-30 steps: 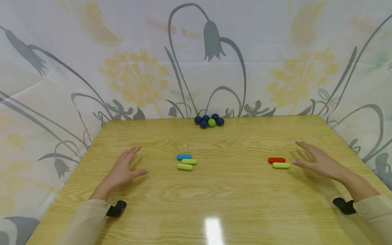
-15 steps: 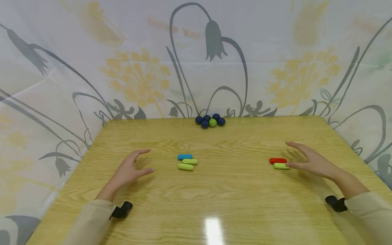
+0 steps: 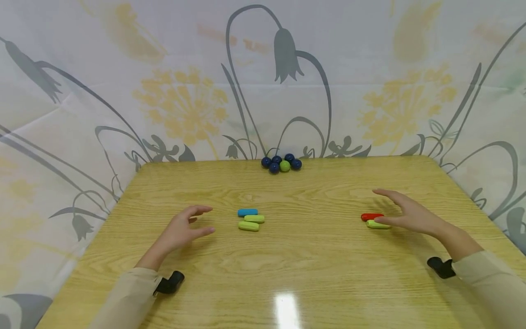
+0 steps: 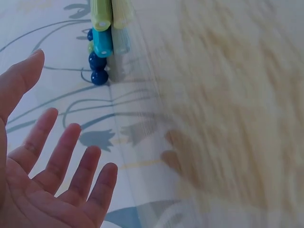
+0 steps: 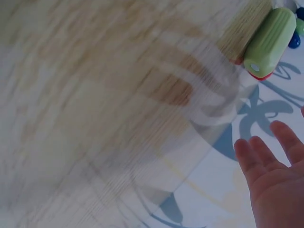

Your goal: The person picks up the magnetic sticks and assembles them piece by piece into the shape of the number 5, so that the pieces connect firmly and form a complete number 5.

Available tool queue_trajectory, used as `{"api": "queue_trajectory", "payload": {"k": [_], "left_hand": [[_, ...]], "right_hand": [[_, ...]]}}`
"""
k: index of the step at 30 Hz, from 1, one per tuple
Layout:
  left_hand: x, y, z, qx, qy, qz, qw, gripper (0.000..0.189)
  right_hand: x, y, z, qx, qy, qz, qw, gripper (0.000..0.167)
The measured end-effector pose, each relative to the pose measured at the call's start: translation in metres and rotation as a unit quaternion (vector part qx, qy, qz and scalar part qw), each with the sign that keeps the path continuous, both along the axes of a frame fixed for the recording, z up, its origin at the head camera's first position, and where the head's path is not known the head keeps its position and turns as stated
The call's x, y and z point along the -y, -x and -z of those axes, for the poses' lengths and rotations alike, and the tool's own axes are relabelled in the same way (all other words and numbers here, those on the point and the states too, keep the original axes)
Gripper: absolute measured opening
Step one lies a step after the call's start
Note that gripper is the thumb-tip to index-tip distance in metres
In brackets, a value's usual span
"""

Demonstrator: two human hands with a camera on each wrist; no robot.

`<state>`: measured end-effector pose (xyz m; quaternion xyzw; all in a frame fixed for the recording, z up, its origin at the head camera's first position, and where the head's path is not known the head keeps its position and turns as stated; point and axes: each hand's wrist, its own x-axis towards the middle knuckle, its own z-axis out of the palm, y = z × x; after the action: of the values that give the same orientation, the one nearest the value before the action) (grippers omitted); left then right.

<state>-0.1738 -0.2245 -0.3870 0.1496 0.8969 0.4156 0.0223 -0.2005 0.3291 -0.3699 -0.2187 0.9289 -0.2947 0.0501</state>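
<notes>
On the left of the table, a blue stick-shaped piece (image 3: 248,212) lies beside two yellow-green stick-shaped pieces (image 3: 248,226). My left hand (image 3: 182,233) hovers to their left, thumb and fingers apart, holding nothing. Over on the right, a red stick-shaped piece (image 3: 371,217) lies against another yellow-green piece (image 3: 377,225). My right hand (image 3: 415,217) is over the right end of that pair. Its thumb covers part of the pieces in the head view; whether it touches them I cannot tell. In the right wrist view the fingers (image 5: 287,142) are spread, with the yellow-green piece (image 5: 271,40) beyond them.
At the back edge of the wooden table (image 3: 263,265) sit several dark blue balls (image 3: 274,168) and one green ball (image 3: 285,166). A white patterned cloth (image 3: 353,91) rises behind the table and along its sides. A black wrist device (image 3: 441,267) shows beneath the right wrist.
Both hands have moved inward: the left one rightward toward the blue and yellow-green pieces, the right one leftward over the red pair. The pieces and balls lie as before.
</notes>
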Motion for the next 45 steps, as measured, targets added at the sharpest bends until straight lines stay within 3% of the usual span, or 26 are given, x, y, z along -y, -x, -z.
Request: {"api": "queue_trajectory", "payload": {"k": [8, 26, 39, 45], "left_hand": [[-0.01, 0.003, 0.0, 0.016, -0.022, 0.021, 0.9994, 0.051], [-0.03, 0.008, 0.001, 0.034, -0.019, 0.057, 0.9976, 0.046], [-0.048, 0.012, 0.003, 0.071, -0.027, 0.063, 0.9952, 0.038], [-0.057, 0.012, 0.005, 0.07, -0.018, 0.066, 0.9952, 0.034]], "right_hand": [[0.006, 0.004, 0.003, 0.001, -0.002, -0.006, 1.0, 0.076], [0.024, 0.013, 0.003, 0.0, 0.005, -0.023, 0.9997, 0.073], [0.035, 0.017, 0.002, 0.012, 0.016, -0.04, 0.999, 0.07], [0.041, 0.018, 0.001, 0.012, 0.018, -0.047, 0.9987, 0.068]]}}
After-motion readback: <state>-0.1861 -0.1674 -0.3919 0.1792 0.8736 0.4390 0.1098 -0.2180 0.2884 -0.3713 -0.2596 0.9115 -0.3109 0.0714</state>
